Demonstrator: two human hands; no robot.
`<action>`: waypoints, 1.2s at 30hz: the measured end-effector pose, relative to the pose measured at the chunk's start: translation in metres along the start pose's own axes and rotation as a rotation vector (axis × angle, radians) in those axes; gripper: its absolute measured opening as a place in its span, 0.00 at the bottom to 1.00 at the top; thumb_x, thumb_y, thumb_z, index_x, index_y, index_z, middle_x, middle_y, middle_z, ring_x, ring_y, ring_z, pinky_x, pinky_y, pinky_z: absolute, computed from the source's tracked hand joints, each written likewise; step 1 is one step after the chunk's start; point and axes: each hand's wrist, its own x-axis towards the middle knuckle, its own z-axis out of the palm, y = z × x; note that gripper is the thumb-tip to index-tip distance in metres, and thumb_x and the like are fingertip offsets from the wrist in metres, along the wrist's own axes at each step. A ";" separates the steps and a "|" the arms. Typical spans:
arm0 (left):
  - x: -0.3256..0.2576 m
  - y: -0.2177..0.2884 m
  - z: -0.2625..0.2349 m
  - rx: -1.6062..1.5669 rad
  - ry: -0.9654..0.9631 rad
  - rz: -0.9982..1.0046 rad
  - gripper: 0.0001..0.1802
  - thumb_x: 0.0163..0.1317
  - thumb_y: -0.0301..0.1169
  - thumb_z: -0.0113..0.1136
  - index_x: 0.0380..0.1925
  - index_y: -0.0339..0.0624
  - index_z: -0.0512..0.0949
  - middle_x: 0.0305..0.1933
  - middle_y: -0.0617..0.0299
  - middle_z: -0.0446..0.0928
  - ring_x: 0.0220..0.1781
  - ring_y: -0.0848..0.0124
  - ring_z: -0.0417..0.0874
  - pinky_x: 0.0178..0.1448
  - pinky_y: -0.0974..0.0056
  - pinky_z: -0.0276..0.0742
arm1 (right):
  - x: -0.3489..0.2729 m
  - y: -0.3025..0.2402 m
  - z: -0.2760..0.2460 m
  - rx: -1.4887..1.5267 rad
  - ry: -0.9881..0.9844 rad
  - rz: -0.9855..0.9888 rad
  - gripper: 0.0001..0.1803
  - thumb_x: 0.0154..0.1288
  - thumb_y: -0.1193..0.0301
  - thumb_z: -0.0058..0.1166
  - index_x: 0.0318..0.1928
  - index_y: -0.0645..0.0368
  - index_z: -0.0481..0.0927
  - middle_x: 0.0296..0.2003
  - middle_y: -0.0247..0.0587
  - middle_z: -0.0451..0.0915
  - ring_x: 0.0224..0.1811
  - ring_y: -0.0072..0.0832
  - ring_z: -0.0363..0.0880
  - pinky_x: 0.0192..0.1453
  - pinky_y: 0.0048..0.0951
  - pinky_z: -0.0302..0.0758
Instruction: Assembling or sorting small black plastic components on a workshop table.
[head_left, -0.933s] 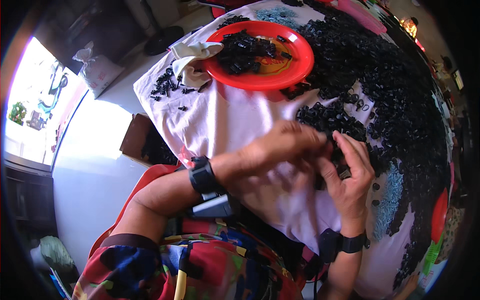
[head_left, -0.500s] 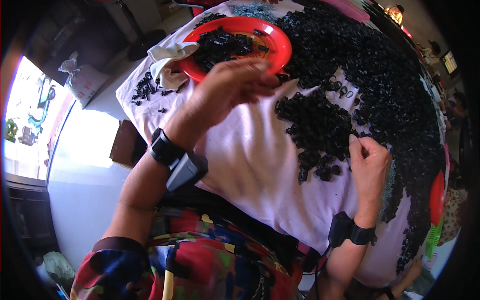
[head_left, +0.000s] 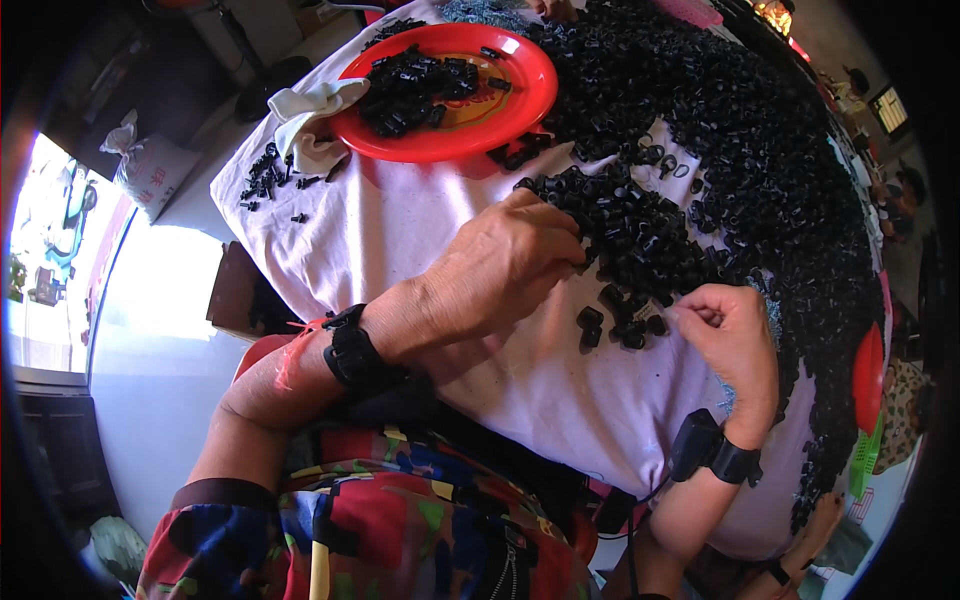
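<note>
Makeshift workshop: cloth-covered table (head_left: 560,410) heaped with small black parts (head_left: 735,140).

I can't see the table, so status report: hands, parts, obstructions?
Left hand at black parts pile, grip hidden. Right hand pinched beside its near edge, contents unclear. Red plate beyond, black pieces on it; nothing visibly blocking.

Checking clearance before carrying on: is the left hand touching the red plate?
Apart: the head view plainly shows pale pink tablecloth between the left hand and the red plate.
</note>
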 end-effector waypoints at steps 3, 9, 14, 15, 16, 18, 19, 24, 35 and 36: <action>-0.001 0.002 0.001 -0.048 0.030 -0.041 0.11 0.64 0.28 0.68 0.45 0.40 0.87 0.55 0.51 0.83 0.55 0.52 0.82 0.60 0.52 0.80 | 0.002 -0.008 0.009 0.097 -0.091 -0.013 0.06 0.62 0.75 0.67 0.36 0.67 0.89 0.23 0.45 0.86 0.23 0.18 0.83 0.31 0.24 0.77; -0.005 0.008 0.009 0.102 -0.034 0.074 0.12 0.61 0.30 0.70 0.46 0.43 0.87 0.50 0.56 0.81 0.54 0.56 0.80 0.59 0.55 0.78 | 0.002 -0.026 0.016 -0.218 0.000 -0.203 0.05 0.56 0.74 0.68 0.34 0.62 0.88 0.28 0.41 0.86 0.31 0.36 0.85 0.39 0.37 0.79; -0.002 0.012 0.016 -0.048 -0.037 0.063 0.11 0.59 0.30 0.71 0.42 0.45 0.87 0.49 0.57 0.79 0.54 0.56 0.79 0.59 0.54 0.77 | 0.005 -0.025 0.022 -0.164 -0.014 -0.227 0.06 0.54 0.75 0.68 0.32 0.62 0.85 0.26 0.41 0.84 0.33 0.38 0.83 0.41 0.40 0.78; -0.001 0.013 0.021 -0.025 -0.030 0.135 0.10 0.59 0.30 0.71 0.41 0.45 0.86 0.49 0.58 0.79 0.54 0.56 0.79 0.59 0.54 0.76 | 0.006 -0.025 0.022 -0.152 -0.016 -0.245 0.06 0.53 0.76 0.68 0.32 0.62 0.84 0.26 0.42 0.83 0.31 0.38 0.83 0.40 0.39 0.79; 0.000 0.013 0.024 0.001 -0.051 0.157 0.10 0.58 0.30 0.71 0.40 0.43 0.86 0.50 0.58 0.79 0.54 0.55 0.78 0.61 0.53 0.75 | 0.006 -0.024 0.023 -0.153 -0.016 -0.245 0.06 0.53 0.76 0.68 0.32 0.62 0.84 0.26 0.42 0.83 0.31 0.38 0.83 0.40 0.39 0.79; -0.002 0.016 0.023 -0.006 -0.047 0.122 0.10 0.58 0.30 0.71 0.40 0.42 0.85 0.49 0.57 0.79 0.54 0.55 0.78 0.61 0.53 0.75 | 0.006 -0.023 0.025 -0.080 -0.015 -0.249 0.06 0.55 0.77 0.68 0.31 0.63 0.82 0.26 0.41 0.83 0.28 0.35 0.82 0.36 0.36 0.78; -0.002 0.018 0.021 -0.012 -0.043 0.085 0.10 0.58 0.29 0.70 0.40 0.42 0.85 0.47 0.57 0.79 0.53 0.55 0.78 0.60 0.53 0.75 | 0.007 -0.024 0.025 -0.077 -0.018 -0.253 0.06 0.55 0.77 0.68 0.31 0.63 0.82 0.26 0.41 0.83 0.28 0.35 0.82 0.36 0.36 0.78; -0.002 0.014 0.006 -0.114 -0.082 -0.037 0.09 0.59 0.28 0.69 0.40 0.41 0.85 0.43 0.56 0.80 0.51 0.55 0.79 0.57 0.54 0.76 | 0.006 -0.025 0.025 0.079 0.073 -0.220 0.06 0.61 0.77 0.68 0.33 0.64 0.82 0.26 0.38 0.84 0.24 0.24 0.80 0.32 0.27 0.77; -0.005 0.010 0.014 -0.112 0.041 -0.012 0.11 0.60 0.24 0.67 0.44 0.40 0.85 0.40 0.54 0.82 0.48 0.55 0.83 0.54 0.55 0.79 | 0.005 -0.035 0.040 0.313 0.083 -0.241 0.04 0.64 0.79 0.67 0.38 0.64 0.85 0.28 0.32 0.84 0.25 0.14 0.77 0.29 0.20 0.74; -0.005 0.011 0.014 -0.220 0.063 -0.078 0.11 0.62 0.24 0.67 0.45 0.39 0.85 0.41 0.56 0.83 0.46 0.61 0.84 0.52 0.59 0.80 | 0.004 -0.037 0.041 0.361 0.089 -0.246 0.04 0.65 0.79 0.67 0.38 0.64 0.85 0.28 0.32 0.84 0.26 0.14 0.77 0.30 0.20 0.75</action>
